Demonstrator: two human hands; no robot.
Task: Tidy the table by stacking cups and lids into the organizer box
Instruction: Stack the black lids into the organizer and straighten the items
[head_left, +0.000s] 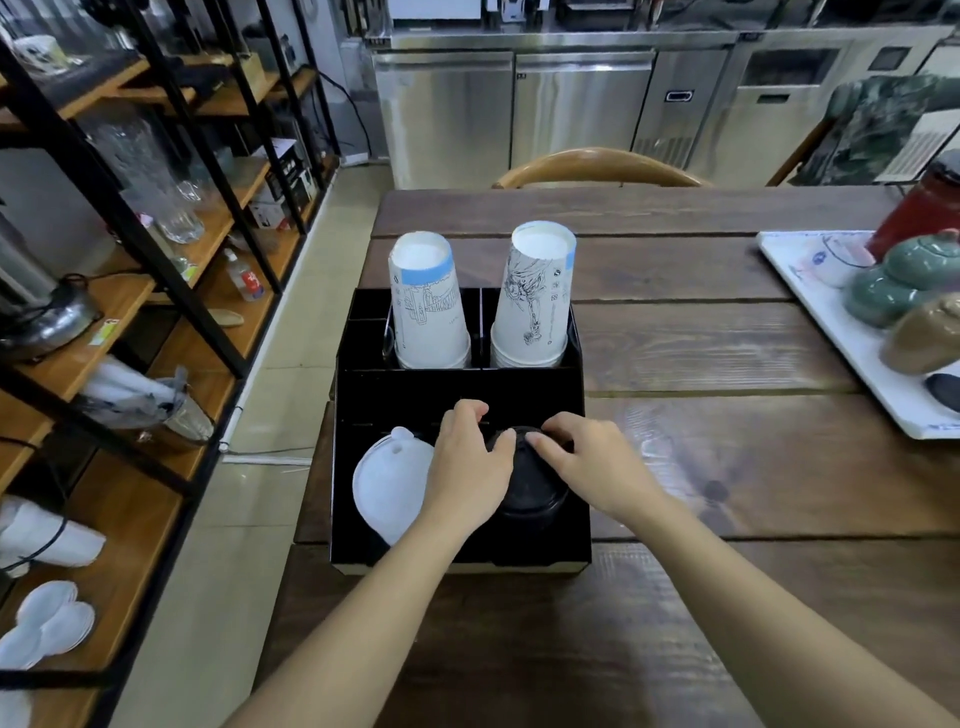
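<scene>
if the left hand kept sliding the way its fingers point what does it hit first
Probably the right hand: the left hand points up and right across the black lids, where their fingertips nearly meet. If it passed over, the organizer box step.

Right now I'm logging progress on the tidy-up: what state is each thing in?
Left cup stack: upside down, in organizer box.
Right cup stack: upside down, in box.
White lids: stacked in front left slot.
Black lids: in front right slot, touched by left hand and right hand.
</scene>
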